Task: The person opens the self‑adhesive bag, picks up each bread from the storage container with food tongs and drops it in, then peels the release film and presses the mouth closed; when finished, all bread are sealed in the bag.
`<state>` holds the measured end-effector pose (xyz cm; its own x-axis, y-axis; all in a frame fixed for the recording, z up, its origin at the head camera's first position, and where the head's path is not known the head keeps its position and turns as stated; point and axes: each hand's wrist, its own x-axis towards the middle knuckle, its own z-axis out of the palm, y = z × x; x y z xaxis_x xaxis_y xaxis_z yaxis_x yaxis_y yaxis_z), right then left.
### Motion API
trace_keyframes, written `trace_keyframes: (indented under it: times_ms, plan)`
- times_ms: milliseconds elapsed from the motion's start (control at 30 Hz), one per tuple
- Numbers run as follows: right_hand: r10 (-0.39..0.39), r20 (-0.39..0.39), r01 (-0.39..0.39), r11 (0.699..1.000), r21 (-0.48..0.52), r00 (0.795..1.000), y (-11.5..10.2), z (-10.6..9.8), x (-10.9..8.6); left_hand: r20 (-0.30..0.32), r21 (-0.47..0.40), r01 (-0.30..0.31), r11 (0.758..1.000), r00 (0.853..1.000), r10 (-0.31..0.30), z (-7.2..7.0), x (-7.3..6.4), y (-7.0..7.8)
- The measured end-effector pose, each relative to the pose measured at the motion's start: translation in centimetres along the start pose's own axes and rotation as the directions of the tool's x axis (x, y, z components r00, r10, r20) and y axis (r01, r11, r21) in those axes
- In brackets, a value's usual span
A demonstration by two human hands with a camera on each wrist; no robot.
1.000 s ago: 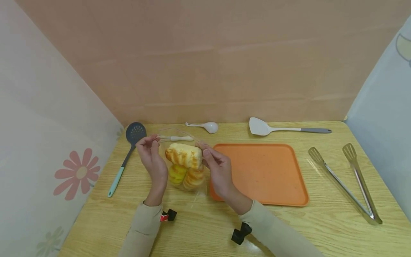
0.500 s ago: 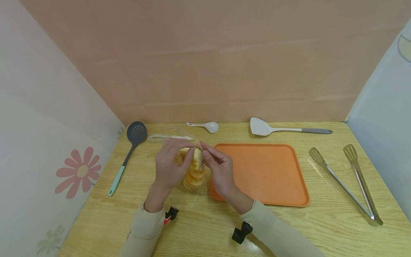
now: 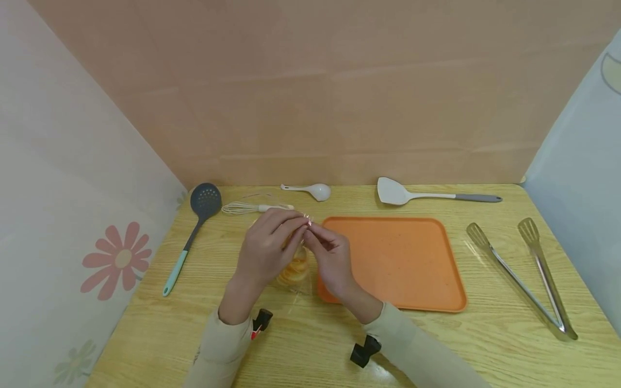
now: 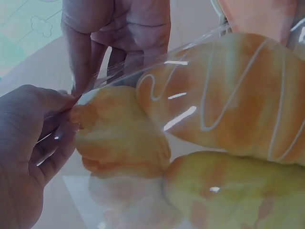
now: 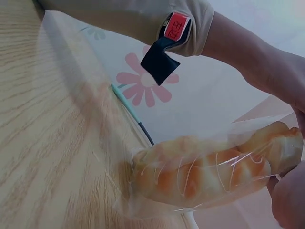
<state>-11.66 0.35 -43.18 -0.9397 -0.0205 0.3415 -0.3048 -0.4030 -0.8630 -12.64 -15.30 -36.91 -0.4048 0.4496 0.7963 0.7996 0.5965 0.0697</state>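
A clear plastic bag [image 5: 205, 179] holds several bread rolls; its lower end is by the tabletop. One roll [image 4: 228, 90] has white icing lines, another roll [image 4: 233, 188] is yellow-green, and a pale browned bread [image 4: 119, 129] lies nearest the bag's top. My left hand [image 3: 266, 245] pinches the gathered top of the bag. Right beside it, fingertips meeting, my right hand [image 3: 335, 261] pinches the same plastic. In the head view the left hand hides most of the bag. A shiny bit of plastic shows above the fingertips.
An orange tray [image 3: 402, 264] lies right of the bag. Behind are a whisk [image 3: 257, 208], a white spoon [image 3: 317, 192] and a white spatula [image 3: 394, 191]. A slotted skimmer [image 3: 206, 202] lies left, metal tongs [image 3: 553, 291] far right. Walls border the wooden table [image 3: 301, 355].
My left hand has moved right from the far side of the bag's mouth to my right hand. The mouth, spread before, is now gathered. My right hand has barely moved.
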Motion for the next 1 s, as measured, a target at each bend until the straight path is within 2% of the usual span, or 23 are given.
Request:
trace_keyframes:
  times_ms: [100, 233, 467, 567, 667, 800, 933, 1000]
  plan:
    - [-0.05, 0.037, 0.052, 0.997, -0.061, 0.998, 0.0, -0.2, -0.1, 0.016, 0.039, -0.021, 0.999, 1.0, 0.02, -0.4, 0.1, 0.2]
    - [-0.097, 0.088, 0.107, 0.988, -0.115, 0.991, 0.1, -0.4, -0.2, 0.039, 0.118, -0.08, 0.99, 0.996, 0.076, -1.0, 0.1, 0.4]
    - [-0.104, 0.134, 0.122, 0.984, -0.132, 0.986, 0.0, -0.6, -0.2, 0.081, 0.222, -0.197, 0.955, 0.98, 0.183, -1.5, 0.0, 0.1]
    - [-0.111, 0.152, 0.132, 0.982, -0.138, 0.982, 0.0, -0.6, -0.2, 0.066, 0.236, -0.241, 0.941, 0.97, 0.232, -1.3, -0.1, -0.3]
    - [-0.123, 0.165, 0.148, 0.978, -0.146, 0.979, 0.0, -0.7, -0.2, 0.025, 0.245, -0.276, 0.93, 0.96, 0.278, -0.9, -0.3, -0.8]
    - [-0.145, 0.176, 0.174, 0.971, -0.162, 0.974, 0.3, -0.8, -0.2, -0.036, 0.22, -0.278, 0.935, 0.955, 0.293, -0.5, -0.6, -1.2]
    - [-0.167, 0.184, 0.195, 0.97, -0.148, 0.969, 0.5, -0.8, -0.2, -0.07, 0.175, -0.235, 0.956, 0.966, 0.25, -0.1, -0.6, -1.2]
    - [-0.172, 0.186, 0.198, 0.971, -0.132, 0.967, 0.5, -0.8, -0.2, -0.078, 0.133, -0.191, 0.973, 0.976, 0.202, 0.0, -0.6, -1.1]
